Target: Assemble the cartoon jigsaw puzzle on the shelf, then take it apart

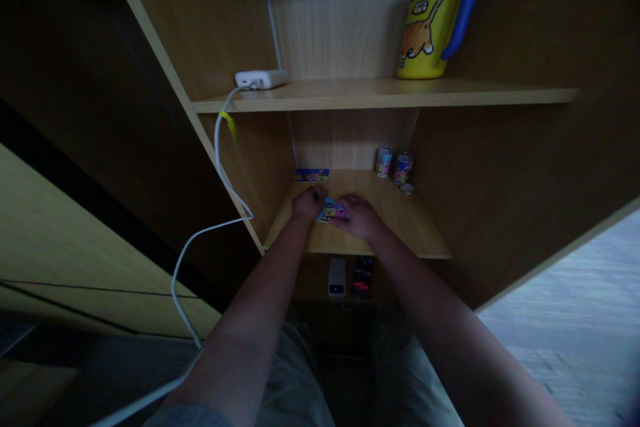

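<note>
Over the lower shelf, my left hand (307, 204) has its fingers closed on the left edge of a small colourful printed piece (332, 209), blue, yellow and pink. From the other side my right hand (361, 217) pinches the same piece. Its exact kind is too small and dim to make out. Behind my left hand a flat blue printed strip (313, 175) lies near the back left. Two small printed cans, one light blue (384, 162) and one dark blue (403, 169), stand at the back right. A small round metallic disc (407, 189) lies just in front of them.
On the upper shelf (345, 95) are a white power bank (261, 79) and a yellow and blue bottle (431, 20) with a handle. A white cable (220, 221) hangs down at the left. Below the lower shelf sit a white device (337, 277) and a phone (362, 277).
</note>
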Action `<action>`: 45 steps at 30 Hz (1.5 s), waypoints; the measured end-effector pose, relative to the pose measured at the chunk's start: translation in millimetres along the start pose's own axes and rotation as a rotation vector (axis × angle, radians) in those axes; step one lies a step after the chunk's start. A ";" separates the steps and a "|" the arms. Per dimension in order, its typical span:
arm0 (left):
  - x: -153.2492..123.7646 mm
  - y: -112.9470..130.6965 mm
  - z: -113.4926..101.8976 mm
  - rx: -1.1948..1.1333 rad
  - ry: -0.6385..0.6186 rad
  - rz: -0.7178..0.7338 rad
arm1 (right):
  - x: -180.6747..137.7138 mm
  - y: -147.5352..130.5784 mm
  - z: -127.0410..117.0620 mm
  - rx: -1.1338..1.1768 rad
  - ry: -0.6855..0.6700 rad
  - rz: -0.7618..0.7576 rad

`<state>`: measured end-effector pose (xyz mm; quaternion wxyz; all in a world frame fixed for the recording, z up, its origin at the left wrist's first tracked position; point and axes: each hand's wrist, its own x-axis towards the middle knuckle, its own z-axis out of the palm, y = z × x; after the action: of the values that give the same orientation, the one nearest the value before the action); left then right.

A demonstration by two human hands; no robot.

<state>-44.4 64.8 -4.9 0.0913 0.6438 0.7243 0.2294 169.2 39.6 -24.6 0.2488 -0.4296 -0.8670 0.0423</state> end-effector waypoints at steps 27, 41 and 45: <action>-1.6 -1.6 -1.8 -0.018 -0.024 0.042 | 0.9 3.4 4.1 0.008 0.002 -0.022; -0.8 -4.4 -0.5 -0.093 0.034 0.044 | 0.4 -1.6 0.2 -0.006 -0.019 0.002; 0.5 -6.0 0.7 -0.127 0.063 0.030 | 0.0 -1.7 0.2 -0.027 -0.017 0.026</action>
<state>-49.5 65.1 -8.2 0.1058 0.6401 0.7010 0.2963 167.9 38.6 -24.3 0.2351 -0.4439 -0.8639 0.0376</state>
